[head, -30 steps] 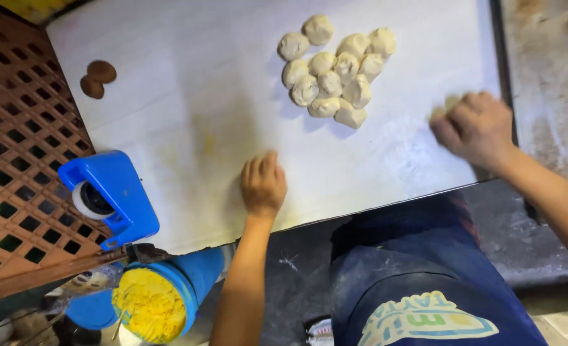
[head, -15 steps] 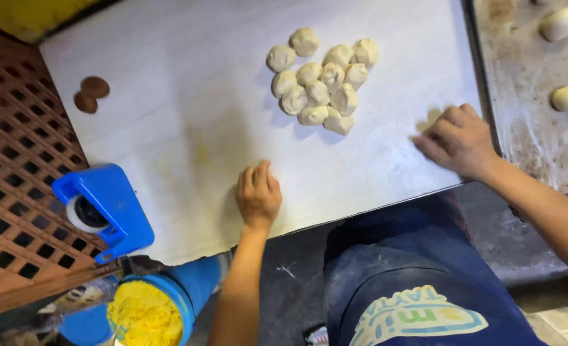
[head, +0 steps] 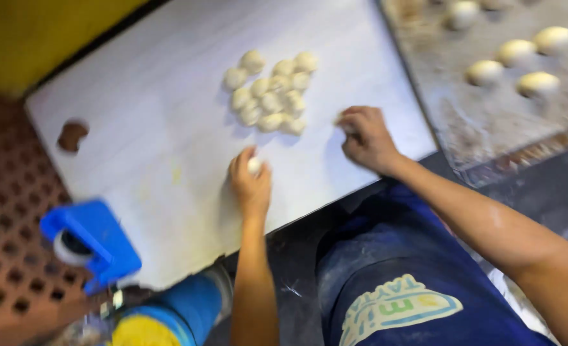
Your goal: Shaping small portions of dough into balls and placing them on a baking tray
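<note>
1. My left hand [head: 250, 182] is curling around one round dough ball [head: 254, 166] on the white board [head: 156, 115]; it is showing no long axis.
2. My right hand [head: 366, 138] is pressing down closed; its contents are hidden.
3. Roughly a dozen dough balls are clustering in a pile [head: 271, 93].
4. At least five are sitting on the tray [head: 489, 134].

Both forearms reach forward, the left hand [head: 250, 182] cupped palm-down with curled fingers, the right hand [head: 365, 138] loosely fisted.

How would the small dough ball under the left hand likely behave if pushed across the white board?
The dough ball looks round and smooth, so it would probably roll rather than slide. It seems soft: the pile shows pieces pressed against each other, so a firm push may dent it. Cupped by the left hand, it is likely light.
</note>
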